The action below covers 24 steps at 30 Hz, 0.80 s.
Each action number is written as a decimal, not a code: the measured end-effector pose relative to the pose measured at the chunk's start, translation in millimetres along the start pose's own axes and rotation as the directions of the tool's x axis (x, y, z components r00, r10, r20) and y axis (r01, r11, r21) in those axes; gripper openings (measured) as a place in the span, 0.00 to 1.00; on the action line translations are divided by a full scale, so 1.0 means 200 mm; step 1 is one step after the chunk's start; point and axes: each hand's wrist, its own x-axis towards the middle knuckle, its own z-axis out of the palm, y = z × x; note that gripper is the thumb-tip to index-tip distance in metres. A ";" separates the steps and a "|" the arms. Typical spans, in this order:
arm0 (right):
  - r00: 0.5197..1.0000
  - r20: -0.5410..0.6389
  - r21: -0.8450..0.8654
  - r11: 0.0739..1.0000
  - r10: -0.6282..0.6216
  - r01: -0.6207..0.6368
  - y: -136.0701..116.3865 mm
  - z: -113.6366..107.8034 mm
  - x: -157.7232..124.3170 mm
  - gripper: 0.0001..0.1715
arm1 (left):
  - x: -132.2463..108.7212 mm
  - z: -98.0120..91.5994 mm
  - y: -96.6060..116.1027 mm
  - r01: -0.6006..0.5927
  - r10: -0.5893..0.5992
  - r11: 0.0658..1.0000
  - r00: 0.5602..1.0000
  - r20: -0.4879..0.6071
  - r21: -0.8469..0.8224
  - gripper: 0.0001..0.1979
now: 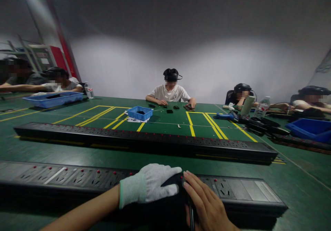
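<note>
A long black power strip (pixel 85 180) with several sockets and red buttons lies across the table in front of me. My left hand (pixel 152 182), in a pale glove with a mint cuff, rests over its middle, fingers stretched and thumb apart. Beside it is my right hand (pixel 204 200), bare, its fingers close together with their tips at the strip's top near a red button. Between the thumb and fingers of that hand runs a thin black rod-like thing (pixel 191 215); its kind cannot be made out. Dark shadow hides what lies under both hands.
A second long power strip (pixel 144 139) lies parallel beyond the first. Farther off are a small blue bin (pixel 140 113) and a person (pixel 170 91) seated opposite. At right stand a water bottle (pixel 262 107) and a blue tray (pixel 312 129); another blue tray (pixel 54 100) is at left.
</note>
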 end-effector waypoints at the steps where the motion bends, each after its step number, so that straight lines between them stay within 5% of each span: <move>1: 1.000 0.006 0.000 1.000 0.002 -0.002 0.00 0.00 0.00 0.35 | 0.00 0.00 0.00 0.000 0.000 1.000 1.000 -0.012 -0.001 0.30; 24: 0.998 0.058 0.026 0.999 0.030 -0.032 -0.03 -0.04 0.01 0.36 | 0.01 0.02 -0.01 0.122 -0.125 0.992 0.988 -0.087 -0.040 0.27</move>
